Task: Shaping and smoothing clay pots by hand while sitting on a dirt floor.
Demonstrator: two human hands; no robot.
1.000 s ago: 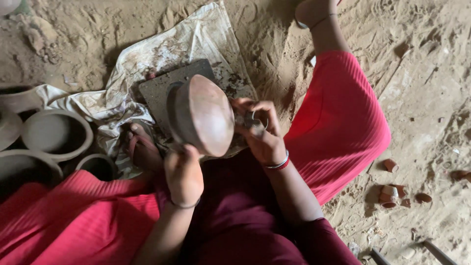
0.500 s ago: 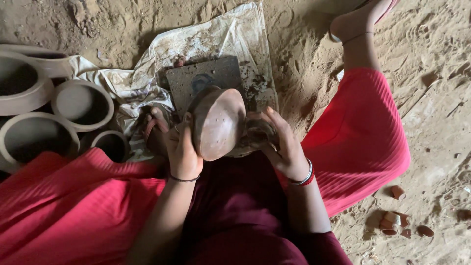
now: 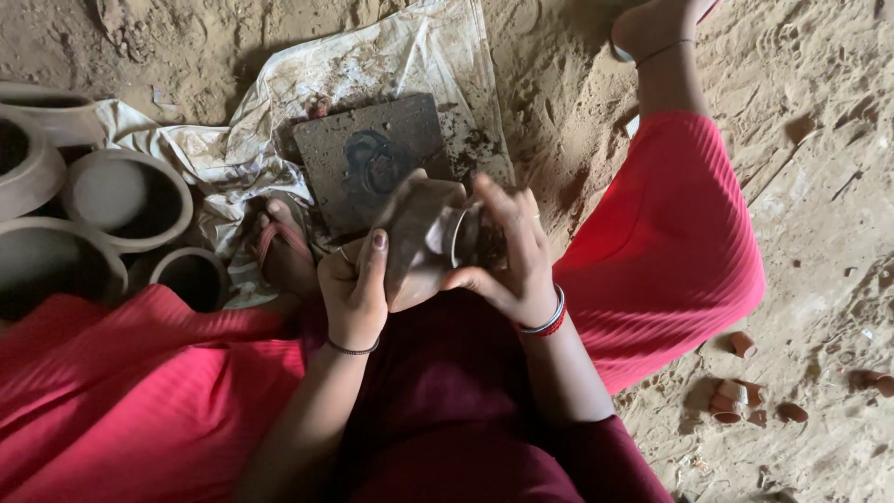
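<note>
Underneath, sandy floor (image 3: 819,186), stained cloth (image 3: 391,56), dark slab (image 3: 372,158); both hands (image 3: 438,270) clamped on a clay pot (image 3: 419,237).

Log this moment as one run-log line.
left hand: grips clay pot | right hand: holds pot's far side | dark slab on cloth beyond | clay vessels left

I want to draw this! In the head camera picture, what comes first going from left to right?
Grey clay pots → dark flat slab → brown clay pot, held by left hand and right hand → small broken clay cups.
</note>
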